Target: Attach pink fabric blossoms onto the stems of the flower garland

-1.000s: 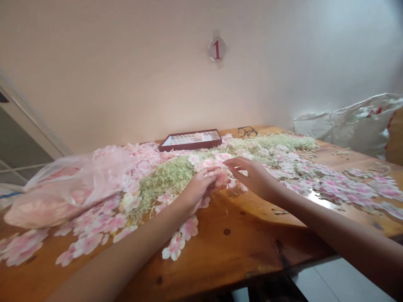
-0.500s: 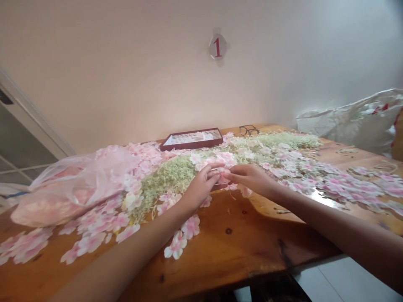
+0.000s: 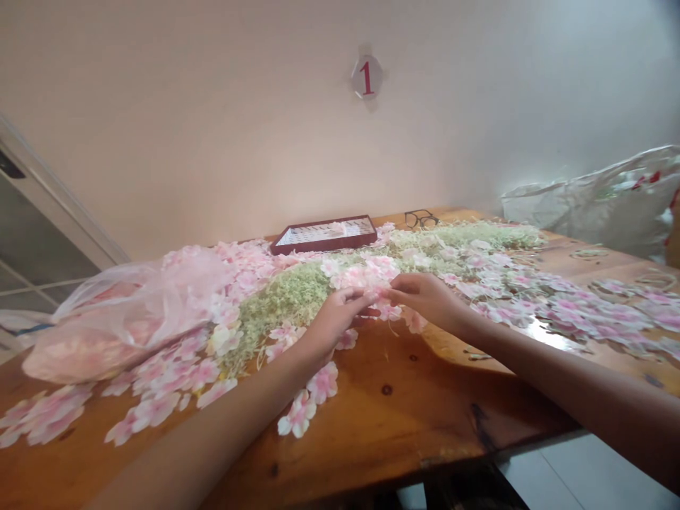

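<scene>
Over the middle of the table, my left hand (image 3: pixel 340 315) and my right hand (image 3: pixel 428 294) meet fingertip to fingertip. Between them is a pale pink artificial flower (image 3: pixel 376 291), pinched by the fingers of both hands and partly covered by them. More pink and white artificial blossoms (image 3: pixel 366 271) lie just behind my fingers. To the left of my left hand spreads a heap of pale green artificial stems (image 3: pixel 290 294). Two loose pink blossoms (image 3: pixel 297 414) lie on the wood below my left wrist.
A dark red tray (image 3: pixel 324 246) stands near the wall, with eyeglasses (image 3: pixel 422 219) to its right. A sheer pink bag (image 3: pixel 122 319) of petals sits at left. Pink blossoms (image 3: pixel 579 308) cover the right side of the wooden table (image 3: pixel 372 418). A white sack (image 3: pixel 574 216) stands beyond.
My left hand's fingers have curled in closer around the flower, which shows less than before. My right hand stays nearly in place, still pinching. Things on the table have not moved.
</scene>
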Action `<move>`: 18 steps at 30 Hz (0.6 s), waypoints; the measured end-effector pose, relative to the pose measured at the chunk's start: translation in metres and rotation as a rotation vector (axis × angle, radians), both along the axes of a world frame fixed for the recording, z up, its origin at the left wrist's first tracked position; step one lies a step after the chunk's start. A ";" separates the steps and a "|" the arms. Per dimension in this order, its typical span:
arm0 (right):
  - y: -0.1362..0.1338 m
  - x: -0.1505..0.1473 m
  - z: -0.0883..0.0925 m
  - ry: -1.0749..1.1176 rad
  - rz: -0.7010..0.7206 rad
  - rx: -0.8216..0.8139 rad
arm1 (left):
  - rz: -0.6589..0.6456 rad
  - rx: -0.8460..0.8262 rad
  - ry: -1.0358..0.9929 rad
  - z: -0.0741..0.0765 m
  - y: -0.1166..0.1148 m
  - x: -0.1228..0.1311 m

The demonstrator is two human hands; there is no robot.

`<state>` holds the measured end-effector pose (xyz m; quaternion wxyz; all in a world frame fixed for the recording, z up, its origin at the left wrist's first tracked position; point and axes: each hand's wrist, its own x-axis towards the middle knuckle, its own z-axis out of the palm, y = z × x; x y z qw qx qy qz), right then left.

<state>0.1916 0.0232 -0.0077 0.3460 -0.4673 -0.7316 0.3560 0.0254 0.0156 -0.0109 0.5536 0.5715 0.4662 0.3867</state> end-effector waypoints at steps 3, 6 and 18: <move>-0.001 -0.001 0.000 -0.023 -0.005 0.021 | 0.006 -0.005 -0.037 0.002 -0.001 0.000; -0.002 -0.002 0.001 -0.056 -0.015 0.049 | 0.022 0.011 -0.088 0.004 -0.002 0.001; 0.039 0.036 0.002 -0.289 -0.263 0.303 | 0.105 0.075 0.026 0.003 0.005 -0.003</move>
